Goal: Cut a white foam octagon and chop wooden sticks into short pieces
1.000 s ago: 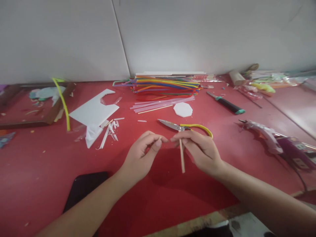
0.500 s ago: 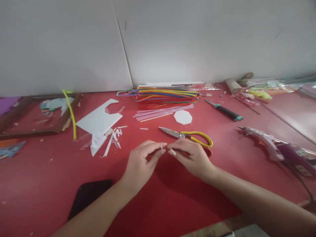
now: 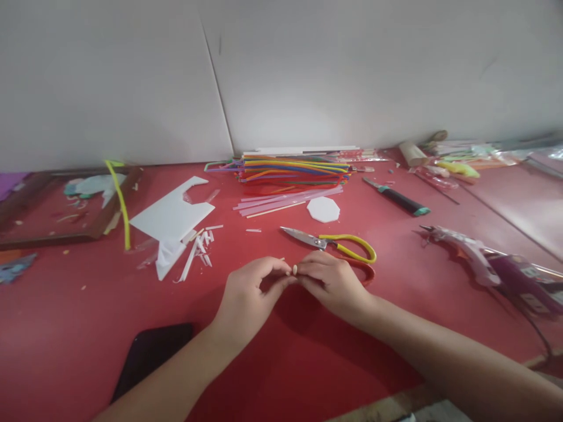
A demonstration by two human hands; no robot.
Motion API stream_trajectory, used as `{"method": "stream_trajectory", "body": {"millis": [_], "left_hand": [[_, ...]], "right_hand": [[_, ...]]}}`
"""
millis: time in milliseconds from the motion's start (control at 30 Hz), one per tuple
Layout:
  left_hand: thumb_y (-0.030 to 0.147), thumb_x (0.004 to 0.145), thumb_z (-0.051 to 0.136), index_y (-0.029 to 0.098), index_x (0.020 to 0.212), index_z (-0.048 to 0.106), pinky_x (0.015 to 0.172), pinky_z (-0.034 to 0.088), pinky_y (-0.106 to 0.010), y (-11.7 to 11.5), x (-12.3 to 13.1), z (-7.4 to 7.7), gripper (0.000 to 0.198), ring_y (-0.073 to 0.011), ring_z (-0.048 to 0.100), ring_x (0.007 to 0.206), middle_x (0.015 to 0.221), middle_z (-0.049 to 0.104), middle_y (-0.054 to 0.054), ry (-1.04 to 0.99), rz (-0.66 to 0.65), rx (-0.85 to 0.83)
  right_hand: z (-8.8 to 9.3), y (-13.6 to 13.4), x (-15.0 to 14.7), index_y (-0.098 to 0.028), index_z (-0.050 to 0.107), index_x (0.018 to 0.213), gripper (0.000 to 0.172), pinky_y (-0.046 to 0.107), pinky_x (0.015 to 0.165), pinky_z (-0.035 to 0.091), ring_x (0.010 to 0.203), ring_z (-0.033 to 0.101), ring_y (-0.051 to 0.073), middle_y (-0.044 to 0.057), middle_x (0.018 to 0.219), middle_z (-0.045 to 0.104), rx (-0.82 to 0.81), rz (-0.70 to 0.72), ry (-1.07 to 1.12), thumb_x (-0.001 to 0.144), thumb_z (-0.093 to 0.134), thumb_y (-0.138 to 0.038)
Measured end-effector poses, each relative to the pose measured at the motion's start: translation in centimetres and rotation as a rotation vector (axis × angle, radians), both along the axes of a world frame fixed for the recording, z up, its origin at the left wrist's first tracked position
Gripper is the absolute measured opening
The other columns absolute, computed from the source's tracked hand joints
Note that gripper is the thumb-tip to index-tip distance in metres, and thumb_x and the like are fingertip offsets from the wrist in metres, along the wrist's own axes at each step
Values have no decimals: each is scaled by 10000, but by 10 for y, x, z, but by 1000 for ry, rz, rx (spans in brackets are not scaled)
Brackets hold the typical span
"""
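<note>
My left hand (image 3: 250,296) is closed in a pinch on a thin, pale stick; its tip pokes out at the fingertips and most of it is hidden. Against those fingers, my right hand (image 3: 338,287) pinches a small cream-coloured piece (image 3: 294,270), its end facing me. The two sets of fingertips meet above the red table (image 3: 264,375). Just beyond the right hand lie scissors (image 3: 316,241) with a yellow and a red handle, blades pointing left. A white octagonal piece (image 3: 323,209) rests flat behind them.
Colourful pipe cleaners or sticks (image 3: 294,169) are bundled by the wall. White sheet (image 3: 173,214) and cut scraps (image 3: 200,249) lie left. A craft knife (image 3: 402,200) and a glue gun (image 3: 475,255) are on the right. A black phone-like slab (image 3: 152,354) sits by my left forearm.
My hands have come together, so the small pieces they hold now meet at the fingertips. The right hand has turned its piece end-on; the view has shifted slightly.
</note>
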State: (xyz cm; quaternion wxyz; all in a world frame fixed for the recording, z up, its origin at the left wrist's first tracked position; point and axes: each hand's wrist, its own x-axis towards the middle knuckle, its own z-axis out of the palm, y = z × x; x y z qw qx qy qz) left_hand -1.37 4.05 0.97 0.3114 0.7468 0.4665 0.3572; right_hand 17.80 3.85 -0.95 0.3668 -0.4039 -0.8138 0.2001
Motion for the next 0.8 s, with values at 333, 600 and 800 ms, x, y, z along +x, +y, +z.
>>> {"method": "stream_trajectory", "body": {"millis": [333, 600, 800], "left_hand": [[207, 828, 676, 238, 904, 616, 663, 530, -213, -2, 3, -5, 102, -136, 680, 785, 852, 708, 31, 73, -16, -26], [172, 882, 603, 241, 963, 689, 788, 546, -253, 4, 1, -3, 136, -153, 680, 874, 954, 714, -17, 47, -121, 101], [212, 854, 639, 220, 902, 685, 746, 572, -264, 6, 0, -1, 67, -175, 698, 849, 927, 736, -27, 26, -24, 45]], "right_hand": [[0, -3, -3, -141, 662, 864, 147, 339, 744, 528, 787, 616, 206, 95, 861, 657, -25, 37, -156, 870, 529, -78], [-3, 0, -1, -173, 645, 814, 197, 331, 735, 528, 770, 623, 194, 76, 804, 664, -27, 64, -142, 914, 488, -106], [-5, 0, -1, -184, 667, 894, 128, 317, 749, 532, 802, 649, 179, 56, 853, 706, -103, -7, -39, 876, 572, -101]]}}
